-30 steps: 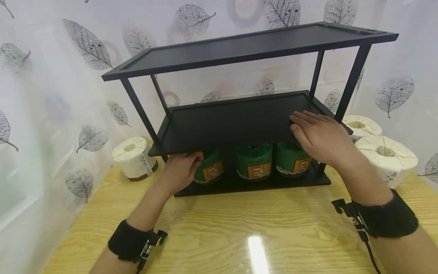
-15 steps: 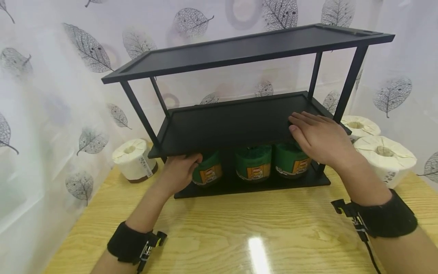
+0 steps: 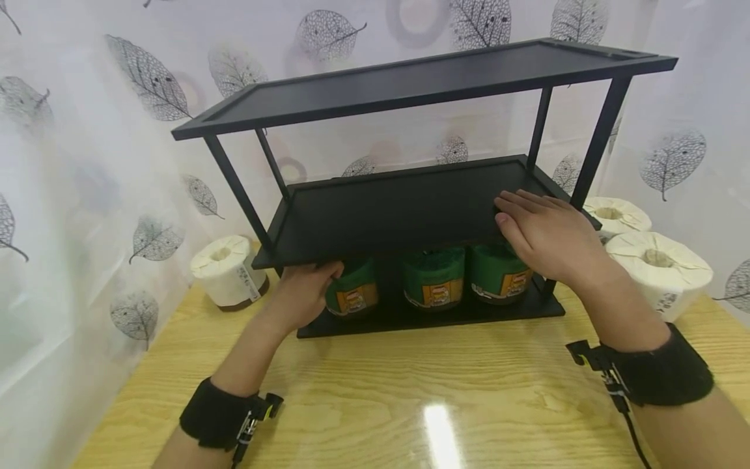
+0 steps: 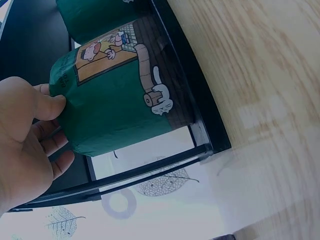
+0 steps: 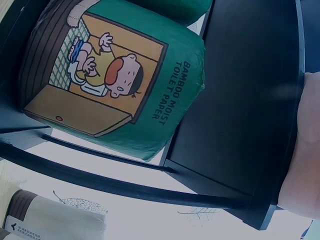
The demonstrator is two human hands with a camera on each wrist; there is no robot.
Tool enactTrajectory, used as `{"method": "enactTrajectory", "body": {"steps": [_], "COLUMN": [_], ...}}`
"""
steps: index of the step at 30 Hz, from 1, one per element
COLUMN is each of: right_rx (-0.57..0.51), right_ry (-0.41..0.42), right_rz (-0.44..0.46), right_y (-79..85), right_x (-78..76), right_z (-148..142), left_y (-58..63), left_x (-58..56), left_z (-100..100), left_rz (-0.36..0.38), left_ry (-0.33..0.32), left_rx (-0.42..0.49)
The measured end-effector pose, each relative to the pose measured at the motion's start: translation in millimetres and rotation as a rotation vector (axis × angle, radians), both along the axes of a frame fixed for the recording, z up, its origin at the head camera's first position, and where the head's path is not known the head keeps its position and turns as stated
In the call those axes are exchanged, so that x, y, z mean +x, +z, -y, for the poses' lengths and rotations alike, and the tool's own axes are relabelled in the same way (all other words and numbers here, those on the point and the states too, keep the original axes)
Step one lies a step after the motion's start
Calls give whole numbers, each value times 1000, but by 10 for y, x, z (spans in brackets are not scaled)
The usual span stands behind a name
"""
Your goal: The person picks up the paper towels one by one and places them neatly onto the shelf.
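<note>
My left hand (image 3: 301, 296) reaches under the middle shelf of a black rack (image 3: 404, 202) and grips the top of the leftmost green-wrapped toilet paper roll (image 3: 354, 293). In the left wrist view the thumb (image 4: 52, 106) presses on the near side of the wrapper, with other fingers at its top and far side. That roll stands upright on the bottom shelf. Two more green rolls, a middle one (image 3: 435, 280) and a right one (image 3: 500, 277), stand beside it. My right hand (image 3: 547, 234) rests on the middle shelf near its right end, fingers laid on the surface.
A white-wrapped roll (image 3: 228, 270) stands left of the rack. Two more, a near one (image 3: 662, 270) and a far one (image 3: 615, 215), stand at its right. Thin posts (image 3: 240, 189) carry the top shelf. A leaf-patterned curtain (image 3: 158, 234) hangs behind the wooden table (image 3: 375, 391).
The leftmost green roll has shifted slightly left together with my left hand, widening the gap to the middle roll. My right hand stays in place on the shelf.
</note>
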State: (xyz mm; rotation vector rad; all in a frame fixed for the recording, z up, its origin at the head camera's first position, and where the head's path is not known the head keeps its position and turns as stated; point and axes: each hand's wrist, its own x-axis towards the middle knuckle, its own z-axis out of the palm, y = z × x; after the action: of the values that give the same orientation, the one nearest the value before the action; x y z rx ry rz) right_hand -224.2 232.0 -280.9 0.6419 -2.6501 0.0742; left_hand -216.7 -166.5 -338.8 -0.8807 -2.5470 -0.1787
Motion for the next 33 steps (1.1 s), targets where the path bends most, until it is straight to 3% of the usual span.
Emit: {"method": "enactTrajectory", "body": {"steps": [5, 12, 22, 27, 33], "right_rx": [2, 4, 1, 3, 1], "right_ry": [1, -2, 8, 6, 3], "right_rz": [-2, -1, -19, -12, 0], "right_y": [-8, -10, -3, 2, 2], "right_x": [-3, -5, -12, -12, -7], "right_z": [0, 4, 13, 12, 7], "left_y": [5, 1, -57, -48, -38], "left_x": [1, 15, 12, 16, 8], "left_z": [14, -26, -81, -92, -95], "left_rz": [21, 101, -53, -62, -12], "left_ry": [14, 10, -29, -12, 23], "left_rx": [-9, 64, 70, 58, 28]}}
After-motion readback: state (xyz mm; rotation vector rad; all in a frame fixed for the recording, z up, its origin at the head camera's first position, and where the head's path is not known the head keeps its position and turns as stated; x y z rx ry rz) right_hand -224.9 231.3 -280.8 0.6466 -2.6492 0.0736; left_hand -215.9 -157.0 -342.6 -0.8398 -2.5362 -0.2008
